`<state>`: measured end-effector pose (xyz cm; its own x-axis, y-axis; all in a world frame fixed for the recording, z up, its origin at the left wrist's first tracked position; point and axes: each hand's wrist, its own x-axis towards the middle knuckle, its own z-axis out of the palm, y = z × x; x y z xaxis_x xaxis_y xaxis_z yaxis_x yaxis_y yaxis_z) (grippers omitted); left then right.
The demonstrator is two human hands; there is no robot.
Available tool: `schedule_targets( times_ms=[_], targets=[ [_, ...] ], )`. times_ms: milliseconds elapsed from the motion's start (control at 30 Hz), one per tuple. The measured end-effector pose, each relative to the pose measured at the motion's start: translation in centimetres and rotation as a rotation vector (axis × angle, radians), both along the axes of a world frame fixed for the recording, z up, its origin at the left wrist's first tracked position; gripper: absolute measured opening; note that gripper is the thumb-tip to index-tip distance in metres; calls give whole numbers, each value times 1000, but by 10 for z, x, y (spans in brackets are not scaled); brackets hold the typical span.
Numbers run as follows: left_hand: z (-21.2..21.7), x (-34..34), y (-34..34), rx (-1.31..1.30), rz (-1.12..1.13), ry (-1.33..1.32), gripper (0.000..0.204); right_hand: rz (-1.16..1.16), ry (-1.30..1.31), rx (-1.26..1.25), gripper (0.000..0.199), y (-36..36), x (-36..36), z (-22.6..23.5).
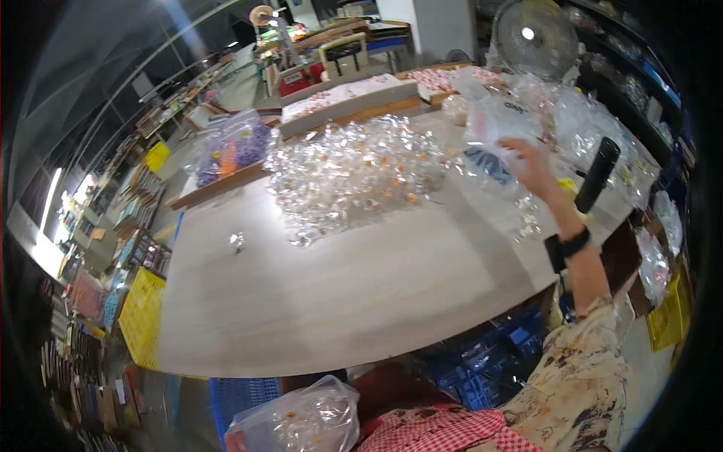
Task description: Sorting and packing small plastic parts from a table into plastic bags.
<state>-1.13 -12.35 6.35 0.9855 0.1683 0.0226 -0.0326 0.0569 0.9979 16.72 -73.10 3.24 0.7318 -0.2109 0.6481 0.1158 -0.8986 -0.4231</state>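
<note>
My right hand point(530, 167) reaches out over a clear plastic bag point(497, 120) at the back right of the table. Its fingers stretch toward the left and look apart, though slightly blurred; whether they touch the bag's film I cannot tell. Something dark blue point(488, 164) lies just below the fingers, under or inside clear film. A black band is round my right wrist. Left of the hand spreads a large heap of shiny clear-wrapped small packets point(361, 173), some with orange bits. My left hand is out of the picture.
One packet point(236, 242) lies apart on the table point(361, 301). A filled clear bag point(316, 418) rests by a blue basket point(245, 395) at the front edge. A black cylinder point(598, 175) stands at right, near more plastic bags point(595, 124). Behind are trays point(354, 113) and a fan point(535, 41).
</note>
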Motion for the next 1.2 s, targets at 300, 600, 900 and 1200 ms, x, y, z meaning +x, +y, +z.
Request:
schedule_targets(
  times_ms=[300,600,900,1200],
  targets=[
    [-44,2,15,-182,34,-2,94,-112,519,-77,70,19,212,-71],
    [-39,11,24,-166,55,56,92,-90,791,-88,68,16,204,-123],
    [-51,34,29,-56,-111,84,88,-227,952,-100,67,132,112,-89],
    [-77,43,54,-143,-239,184,85,-335,938,-32,75,218,67,-93]
  ],
)
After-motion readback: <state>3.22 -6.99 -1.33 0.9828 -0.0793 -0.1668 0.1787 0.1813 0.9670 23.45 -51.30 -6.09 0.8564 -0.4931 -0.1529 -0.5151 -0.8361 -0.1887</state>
